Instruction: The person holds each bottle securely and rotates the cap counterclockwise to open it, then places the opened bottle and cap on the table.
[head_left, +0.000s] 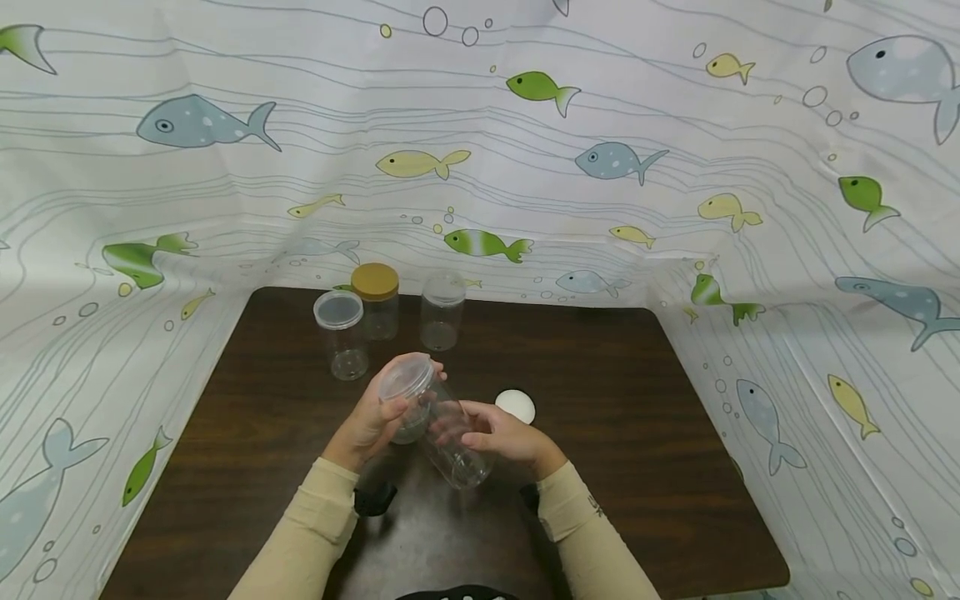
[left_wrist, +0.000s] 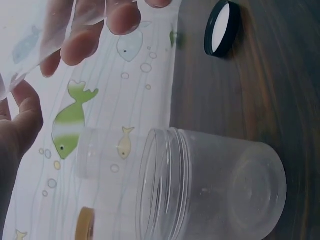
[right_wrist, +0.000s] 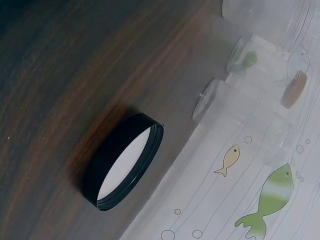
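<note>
In the head view a clear plastic jar [head_left: 450, 435] with a clear lid [head_left: 407, 378] is held tilted above the table. My left hand [head_left: 366, 423] grips its upper end around the lid, thumb on the near side. Lower on the body, my right hand [head_left: 512, 435] holds the jar, with fingers behind it and thumb in front. Part of my left hand [left_wrist: 80, 37] also shows in the left wrist view. Behind the held jar stands an uncapped clear jar [left_wrist: 225, 192]. A black lid [right_wrist: 122, 162] lies on the table with its white liner facing up.
Toward the back left of the dark wooden table [head_left: 600, 500] stand a clear-lidded jar [head_left: 347, 337], a jar with a gold lid [head_left: 375, 282] and another clear jar [head_left: 442, 312]. A fish-patterned sheet [head_left: 480, 192] rises behind and at the sides.
</note>
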